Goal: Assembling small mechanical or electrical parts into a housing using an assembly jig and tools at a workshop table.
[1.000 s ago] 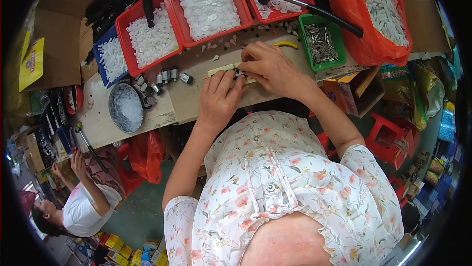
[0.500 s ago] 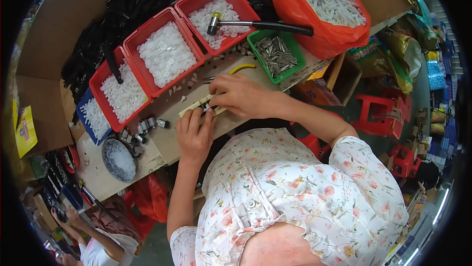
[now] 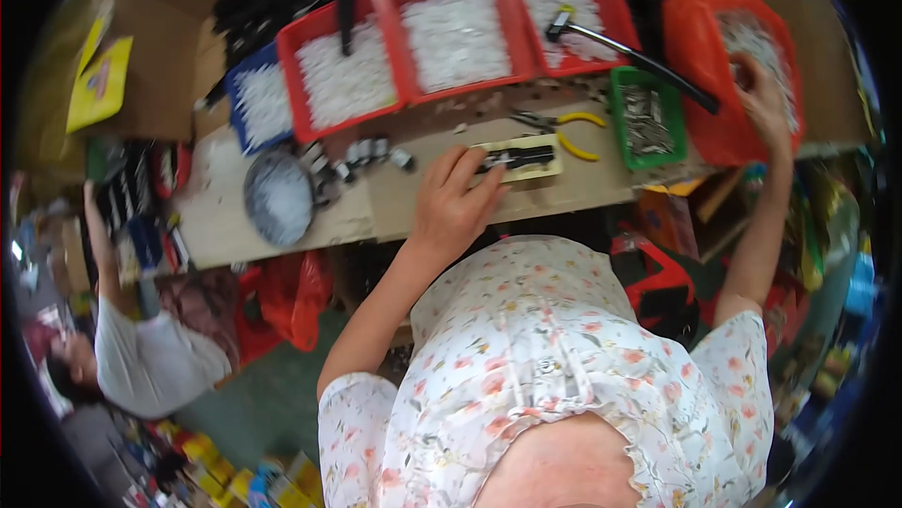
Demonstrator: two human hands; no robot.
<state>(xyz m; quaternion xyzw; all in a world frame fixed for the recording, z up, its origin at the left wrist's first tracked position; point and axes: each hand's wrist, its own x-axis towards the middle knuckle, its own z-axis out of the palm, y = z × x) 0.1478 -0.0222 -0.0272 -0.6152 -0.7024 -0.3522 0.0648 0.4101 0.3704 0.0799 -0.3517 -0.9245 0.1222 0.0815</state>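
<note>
My left hand (image 3: pixel 454 200) lies at the left end of a small cream-coloured block (image 3: pixel 537 170) on the table, its fingers closed on it. A black slim part (image 3: pixel 526 156) sits along the block, with a small pale piece near my fingertips. To the far right, my right hand (image 3: pixel 766 102) is in the mouth of a red plastic bag (image 3: pixel 693 66). Its fingers curl against the slim whitish pieces (image 3: pixel 752 33) inside. Blur hides what, if anything, they hold. Yellow-handled pliers (image 3: pixel 578 137) rest just beyond the block.
Red bins (image 3: pixel 407 94) of white plastic pieces line the back, beside a blue tray (image 3: pixel 235 113). A hammer (image 3: pixel 648 64) lies across the right bin. A green tray (image 3: pixel 648 162) holds metal pieces; a round dish (image 3: pixel 256 217) holds white ones. Another person (image 3: pixel 155 358) sits at left.
My right hand has left the block and moved right into the red bag. My left hand stays on the block, which now shows more fully. The whole view has turned.
</note>
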